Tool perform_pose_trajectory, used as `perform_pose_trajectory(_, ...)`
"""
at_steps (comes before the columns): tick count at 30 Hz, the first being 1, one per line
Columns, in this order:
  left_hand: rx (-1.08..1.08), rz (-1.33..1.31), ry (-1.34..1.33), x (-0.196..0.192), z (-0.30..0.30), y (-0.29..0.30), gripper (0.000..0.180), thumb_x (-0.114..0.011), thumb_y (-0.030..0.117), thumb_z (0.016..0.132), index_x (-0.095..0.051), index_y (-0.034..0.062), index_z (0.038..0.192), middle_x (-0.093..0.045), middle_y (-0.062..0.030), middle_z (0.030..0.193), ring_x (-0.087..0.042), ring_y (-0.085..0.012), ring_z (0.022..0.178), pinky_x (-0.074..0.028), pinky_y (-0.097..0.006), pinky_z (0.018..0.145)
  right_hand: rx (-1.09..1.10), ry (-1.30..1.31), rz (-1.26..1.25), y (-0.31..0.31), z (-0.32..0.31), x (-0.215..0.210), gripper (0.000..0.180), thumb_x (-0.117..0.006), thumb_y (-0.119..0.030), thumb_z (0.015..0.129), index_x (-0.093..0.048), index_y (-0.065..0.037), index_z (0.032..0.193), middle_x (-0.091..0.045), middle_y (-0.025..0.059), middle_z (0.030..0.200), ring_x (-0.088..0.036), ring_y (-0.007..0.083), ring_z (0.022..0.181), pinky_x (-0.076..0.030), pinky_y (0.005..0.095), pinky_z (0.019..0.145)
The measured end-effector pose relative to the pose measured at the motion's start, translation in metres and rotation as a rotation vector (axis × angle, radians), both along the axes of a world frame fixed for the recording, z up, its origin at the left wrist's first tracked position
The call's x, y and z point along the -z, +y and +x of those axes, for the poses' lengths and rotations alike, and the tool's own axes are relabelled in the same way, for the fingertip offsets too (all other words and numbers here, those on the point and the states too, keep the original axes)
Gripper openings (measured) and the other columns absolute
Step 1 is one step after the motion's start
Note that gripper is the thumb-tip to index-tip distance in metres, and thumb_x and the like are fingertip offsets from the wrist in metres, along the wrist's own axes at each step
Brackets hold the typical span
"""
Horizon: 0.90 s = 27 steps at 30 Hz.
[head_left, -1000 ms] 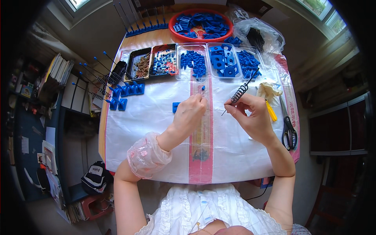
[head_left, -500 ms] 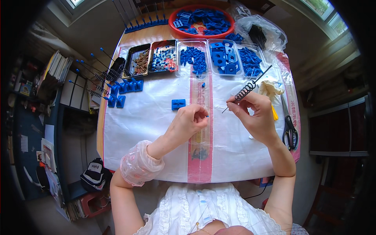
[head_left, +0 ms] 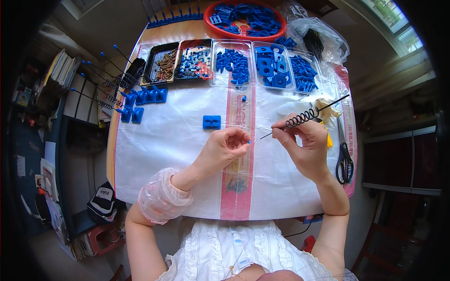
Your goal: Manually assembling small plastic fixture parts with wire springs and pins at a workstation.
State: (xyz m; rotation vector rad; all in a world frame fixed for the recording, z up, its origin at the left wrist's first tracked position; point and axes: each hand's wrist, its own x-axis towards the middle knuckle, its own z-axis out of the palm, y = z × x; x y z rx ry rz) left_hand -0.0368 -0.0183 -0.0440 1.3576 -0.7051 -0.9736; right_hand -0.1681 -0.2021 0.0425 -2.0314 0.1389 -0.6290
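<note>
My left hand (head_left: pixel 228 146) is pinched over the middle of the table around a tiny blue piece (head_left: pixel 249 142), mostly hidden by the fingertips. In my right hand (head_left: pixel 303 145) is a black coil spring (head_left: pixel 302 118) with straight wire ends. Its thin end points left toward my left hand, apart from it, and the other end slants up to the right. Just beyond my left hand lies a blue rectangular clip-like base (head_left: pixel 212 122). A small blue cone-shaped piece (head_left: pixel 243 98) rests farther back on the striped white sheet.
Trays hold brown screws (head_left: pixel 165 64), small nuts (head_left: pixel 194 65), blue cones (head_left: pixel 233 65), blue plates (head_left: pixel 272 65) and blue pointed parts (head_left: pixel 303 72). Behind is a red basin (head_left: pixel 281 29). Assembled spring pieces (head_left: pixel 140 96) stand left; black-handled scissors (head_left: pixel 344 164) lie right.
The spring in my right hand has tipped flatter, its far end swinging rightward and down. My left hand stays pinched in nearly the same place. The view has shifted slightly.
</note>
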Motion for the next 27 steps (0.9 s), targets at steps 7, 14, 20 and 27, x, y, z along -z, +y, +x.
perform_pose_trajectory(7,0.012,0.002,-0.004,-0.001,0.004,-0.003,0.011,-0.073,0.003,0.093,-0.07,0.0015,0.104,-0.06,0.0079,0.084,-0.054,0.0022,0.075,-0.044,-0.014,0.065,0.006,0.012,0.032,0.001,0.002,0.008,0.012,-0.082,-0.003,0.085,-0.077,-0.002,0.096,-0.07,0.0016,0.076,-0.055,0.0053,0.057,-0.041,0.0228,0.052)
perform_pose_trajectory(14,0.011,0.007,-0.02,0.004,0.004,-0.003,0.012,-0.075,0.005,0.092,-0.072,0.0023,0.103,-0.056,0.0098,0.08,-0.05,0.0031,0.072,-0.04,-0.014,0.062,0.004,0.033,0.033,0.004,0.004,0.012,0.012,-0.082,-0.003,0.084,-0.077,-0.002,0.095,-0.069,0.0019,0.072,-0.056,0.0063,0.057,-0.042,0.0233,0.052)
perform_pose_trajectory(20,0.009,-0.006,0.013,0.0,0.004,-0.005,0.013,-0.073,0.004,0.092,-0.073,0.0008,0.104,-0.055,0.0087,0.077,-0.048,0.002,0.069,-0.039,-0.016,0.061,-0.004,0.062,-0.003,0.005,0.005,0.013,0.013,-0.082,-0.003,0.083,-0.077,-0.002,0.095,-0.069,0.0027,0.073,-0.055,0.0072,0.057,-0.042,0.0238,0.052)
perform_pose_trajectory(27,0.021,-0.008,0.048,0.001,0.005,-0.004,0.013,-0.074,0.004,0.092,-0.074,0.0018,0.106,-0.057,0.0096,0.08,-0.049,0.003,0.071,-0.039,-0.015,0.062,-0.021,0.06,-0.037,0.007,0.007,0.015,0.014,-0.082,-0.003,0.083,-0.077,-0.002,0.095,-0.068,0.003,0.072,-0.054,0.0078,0.056,-0.041,0.0245,0.051)
